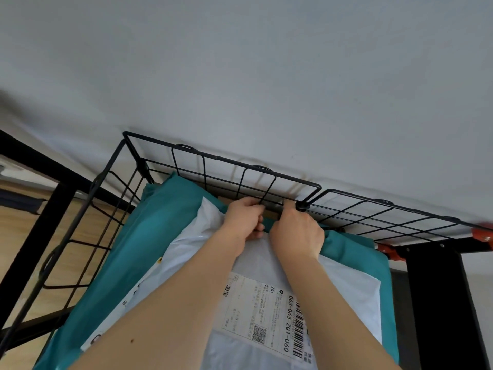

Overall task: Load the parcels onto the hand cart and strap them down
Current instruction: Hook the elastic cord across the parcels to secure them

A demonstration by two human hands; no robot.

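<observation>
A black wire cart basket (266,180) stands against a white wall. In it lies a teal parcel (128,252) with white poly mailers (192,241) on top, one bearing a shipping label (266,311). My left hand (244,218) curls its fingers round a thin black cord (266,192) at the far panel's lower bar. My right hand (297,233) is a closed fist just beside it, below a black corner connector (302,206). Its fingers seem to pinch the same cord, though the fist hides most of the grip.
A second wire panel (386,212) runs off to the right, with red clips (389,251) on a black frame post (437,303). The basket's left wire side (88,225) stands over wooden flooring (18,225). The wall lies directly behind the cart.
</observation>
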